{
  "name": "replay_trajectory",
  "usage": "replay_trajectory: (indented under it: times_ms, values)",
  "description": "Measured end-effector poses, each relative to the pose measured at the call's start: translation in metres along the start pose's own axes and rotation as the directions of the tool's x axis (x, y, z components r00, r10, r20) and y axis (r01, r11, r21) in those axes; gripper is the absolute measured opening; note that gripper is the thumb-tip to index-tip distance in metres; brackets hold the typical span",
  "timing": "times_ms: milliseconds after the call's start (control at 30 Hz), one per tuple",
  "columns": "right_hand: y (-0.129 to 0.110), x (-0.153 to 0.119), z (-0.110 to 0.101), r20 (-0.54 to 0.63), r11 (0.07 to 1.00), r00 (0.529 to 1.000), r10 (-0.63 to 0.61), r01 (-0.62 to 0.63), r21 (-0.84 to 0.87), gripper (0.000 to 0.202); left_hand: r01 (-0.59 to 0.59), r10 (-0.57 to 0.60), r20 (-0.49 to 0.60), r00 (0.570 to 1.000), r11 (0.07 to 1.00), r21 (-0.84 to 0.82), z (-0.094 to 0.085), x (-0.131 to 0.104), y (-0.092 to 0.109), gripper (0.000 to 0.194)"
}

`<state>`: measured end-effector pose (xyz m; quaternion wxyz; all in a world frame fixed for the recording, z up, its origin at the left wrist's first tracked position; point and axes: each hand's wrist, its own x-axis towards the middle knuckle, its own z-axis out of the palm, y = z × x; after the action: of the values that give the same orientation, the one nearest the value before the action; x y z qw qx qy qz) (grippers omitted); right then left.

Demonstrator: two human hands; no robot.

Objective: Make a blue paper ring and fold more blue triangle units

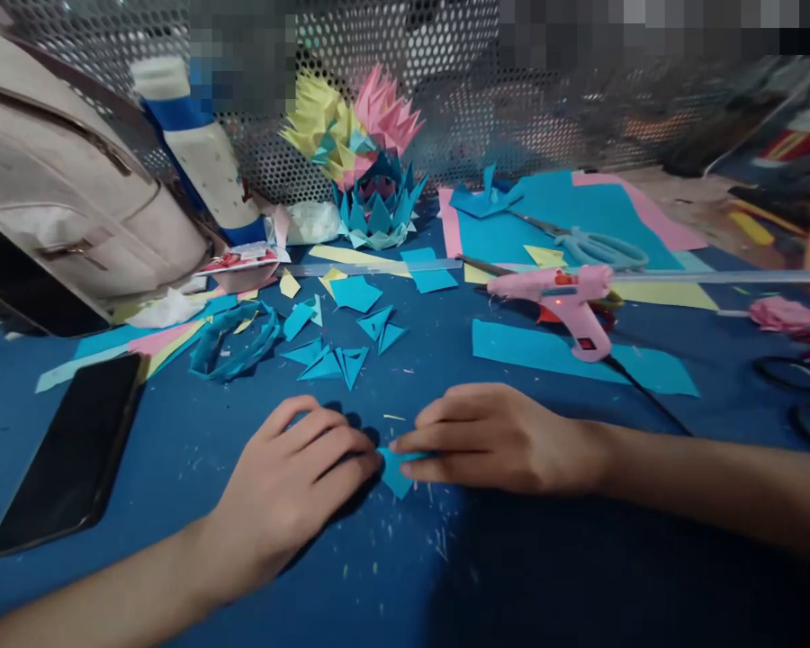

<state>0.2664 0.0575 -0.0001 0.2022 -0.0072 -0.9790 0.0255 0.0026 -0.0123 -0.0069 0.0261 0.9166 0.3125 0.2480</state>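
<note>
A small folded piece of blue paper (397,479) lies on the dark blue table between my two hands. My left hand (303,477) has its fingers curled, with the fingertips at the paper's left edge. From the other side, my right hand (503,439) presses its fingertips onto the paper's right part; its fingers are close together. The thumbs are hidden from sight. Just beyond my hands lie folded blue paper triangles (334,362) and a further folded blue piece (382,329).
A pink glue gun (563,297) rests on a blue paper strip (654,364). Behind are light-blue scissors (600,247) and folded paper flowers (382,202). To the left are a black phone (74,450), a bottle (206,162) and a pale bag (60,171).
</note>
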Motion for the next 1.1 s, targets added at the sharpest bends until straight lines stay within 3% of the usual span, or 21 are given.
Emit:
replay_trajectory:
  times_ms: [200,633,967,1100]
  values:
    - [0.001,0.000,0.003,-0.009,1.000,1.000,0.028,-0.028,-0.004,0.029,-0.020,0.024,-0.037,0.999,0.995,0.096,-0.001,0.005,0.003,0.033]
    - [-0.001,0.003,0.001,0.013,0.999,0.999,0.032,-0.032,-0.039,0.038,-0.009,0.010,-0.012,1.000,0.997,0.073,0.000,0.004,0.003,0.030]
    - [-0.001,0.001,0.002,0.017,1.000,1.000,0.025,-0.025,-0.016,0.033,-0.021,0.022,-0.002,1.000,0.989,0.147,0.001,0.000,0.005,0.025]
    - [-0.002,0.004,0.001,0.010,1.000,1.000,0.019,-0.019,-0.008,0.033,-0.043,0.039,0.023,0.999,0.978,0.206,-0.001,-0.005,0.015,0.035]
